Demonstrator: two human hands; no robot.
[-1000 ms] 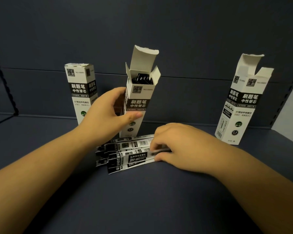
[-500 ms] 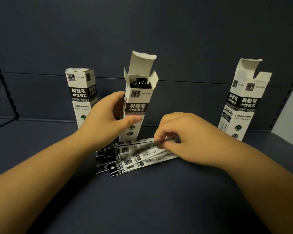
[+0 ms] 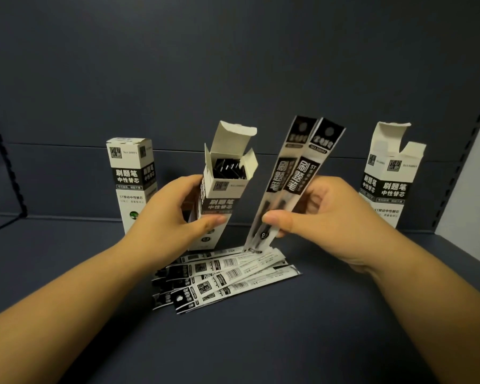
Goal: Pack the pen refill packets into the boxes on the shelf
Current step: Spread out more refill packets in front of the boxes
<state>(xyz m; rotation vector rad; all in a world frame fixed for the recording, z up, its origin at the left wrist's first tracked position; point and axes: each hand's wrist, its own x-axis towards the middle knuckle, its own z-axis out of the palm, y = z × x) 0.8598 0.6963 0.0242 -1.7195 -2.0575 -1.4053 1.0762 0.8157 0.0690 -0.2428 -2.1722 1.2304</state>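
My left hand (image 3: pixel 175 217) grips the middle box (image 3: pixel 223 189), which stands tilted with its top flaps open and dark packet ends showing inside. My right hand (image 3: pixel 324 214) pinches two pen refill packets (image 3: pixel 294 173) between thumb and fingers, holding them nearly upright just right of that box, their tops level with its lid. Several more black-and-white refill packets (image 3: pixel 225 275) lie fanned on the shelf below both hands.
A closed box (image 3: pixel 132 178) stands at the back left. Another box (image 3: pixel 388 173) with open flaps stands at the back right. The dark shelf floor (image 3: pixel 261 342) runs toward me; a back wall and a white upright at the right edge bound it.
My right hand has lifted two packets off the pile and swung them upright beside the open box. My left hand keeps its hold on the box, now tilted slightly.
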